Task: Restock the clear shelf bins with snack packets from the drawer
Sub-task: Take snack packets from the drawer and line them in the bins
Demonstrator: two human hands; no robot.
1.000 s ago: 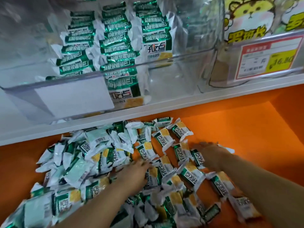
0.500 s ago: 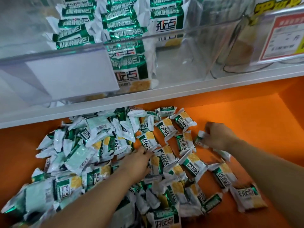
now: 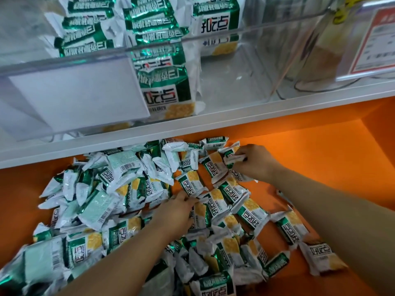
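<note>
Several green, white and yellow snack packets (image 3: pixel 132 189) lie in a loose heap on the floor of the orange drawer (image 3: pixel 310 159). My right hand (image 3: pixel 256 162) pinches one packet (image 3: pixel 232 159) at the heap's far right edge. My left hand (image 3: pixel 175 212) rests palm down in the middle of the heap, its fingertips touching a packet (image 3: pixel 190 183); whether they grip it I cannot tell. Above, the clear shelf bin (image 3: pixel 235 67) holds stacked rows of the same packets (image 3: pixel 149 28).
A white shelf edge (image 3: pixel 213 124) runs across between bin and drawer. A blank white label card (image 3: pixel 79 92) sits on the bin's front. A red and white price tag (image 3: pixel 376 39) hangs at the upper right. The drawer's right part is bare orange.
My right hand has moved up and back from the right side of the heap and taken hold of a packet. My left hand shifted slightly. The view tilted downward.
</note>
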